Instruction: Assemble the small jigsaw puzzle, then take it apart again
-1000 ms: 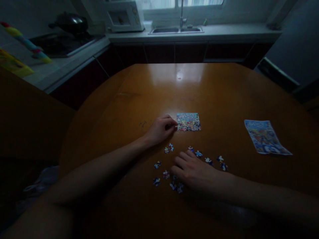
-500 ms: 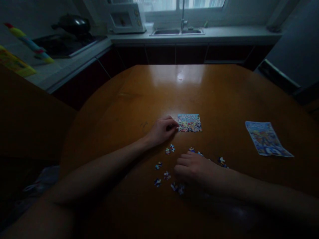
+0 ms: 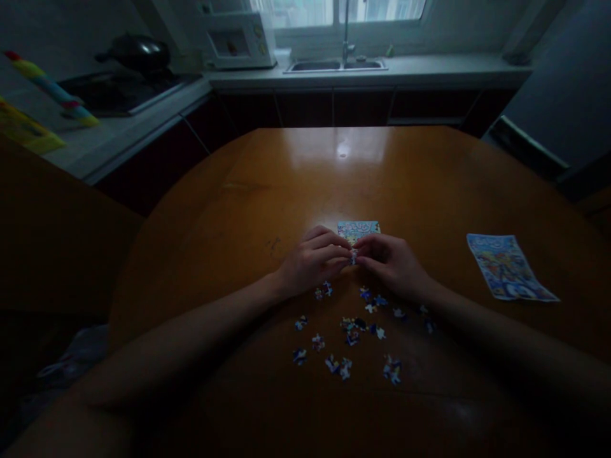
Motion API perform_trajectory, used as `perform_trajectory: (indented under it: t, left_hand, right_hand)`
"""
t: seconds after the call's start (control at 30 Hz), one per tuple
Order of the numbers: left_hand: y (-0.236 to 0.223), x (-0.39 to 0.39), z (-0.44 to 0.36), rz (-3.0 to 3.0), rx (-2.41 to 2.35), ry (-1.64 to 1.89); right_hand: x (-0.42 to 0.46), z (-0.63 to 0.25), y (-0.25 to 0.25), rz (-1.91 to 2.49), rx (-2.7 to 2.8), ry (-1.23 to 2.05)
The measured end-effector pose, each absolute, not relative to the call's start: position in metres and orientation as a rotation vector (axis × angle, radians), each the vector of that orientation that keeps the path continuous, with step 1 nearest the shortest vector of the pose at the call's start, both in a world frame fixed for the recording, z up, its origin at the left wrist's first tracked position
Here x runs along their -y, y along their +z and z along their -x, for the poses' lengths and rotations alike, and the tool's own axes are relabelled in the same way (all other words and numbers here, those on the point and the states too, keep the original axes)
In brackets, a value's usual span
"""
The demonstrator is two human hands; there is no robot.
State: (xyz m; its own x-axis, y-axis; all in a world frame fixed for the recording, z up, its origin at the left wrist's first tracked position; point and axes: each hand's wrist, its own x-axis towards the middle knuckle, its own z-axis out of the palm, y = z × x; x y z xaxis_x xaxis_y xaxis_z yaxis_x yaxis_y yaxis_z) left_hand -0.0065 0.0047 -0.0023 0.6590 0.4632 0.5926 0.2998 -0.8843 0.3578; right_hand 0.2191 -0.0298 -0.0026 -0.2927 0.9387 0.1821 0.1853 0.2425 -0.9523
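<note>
A partly joined jigsaw puzzle (image 3: 359,227) lies flat on the wooden table, its lower part covered by my hands. My left hand (image 3: 317,257) rests at its left and lower edge, fingers bent and close together over the border. From the right, my right hand (image 3: 394,259) pinches a small puzzle piece (image 3: 354,256) between thumb and forefinger at the lower edge. Whether that piece is joined to the puzzle I cannot tell. Loose puzzle pieces (image 3: 352,337) are scattered nearer to me, below both hands.
A creased picture sheet (image 3: 510,267) lies on the table (image 3: 229,216) to the right. Beyond the table, a counter bears a microwave (image 3: 238,41), a sink (image 3: 315,66) and a stove with a black pan (image 3: 138,52). A colourful tube-shaped thing (image 3: 52,89) is at the left.
My right hand has moved up from the loose pieces to the puzzle's lower edge with a piece. My left hand has shifted slightly right, over the puzzle's lower left.
</note>
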Motion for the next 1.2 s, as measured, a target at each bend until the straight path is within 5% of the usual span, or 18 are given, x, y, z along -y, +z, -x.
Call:
perform_trajectory:
  t: [0.2,0.5,1.2]
  left_hand:
    - [-0.003,-0.007,0.009,-2.713,-0.579,0.958]
    - [-0.009,-0.019,0.018,-2.684,-0.722,0.805]
    - [-0.005,-0.019,0.017,-2.598,-0.766,0.717]
  right_hand:
    - [0.030,-0.216,-0.007,1.045,1.696,1.140]
    - [0.024,-0.234,-0.013,1.113,1.939,0.558]
    - [0.025,-0.232,-0.013,1.050,2.042,0.540]
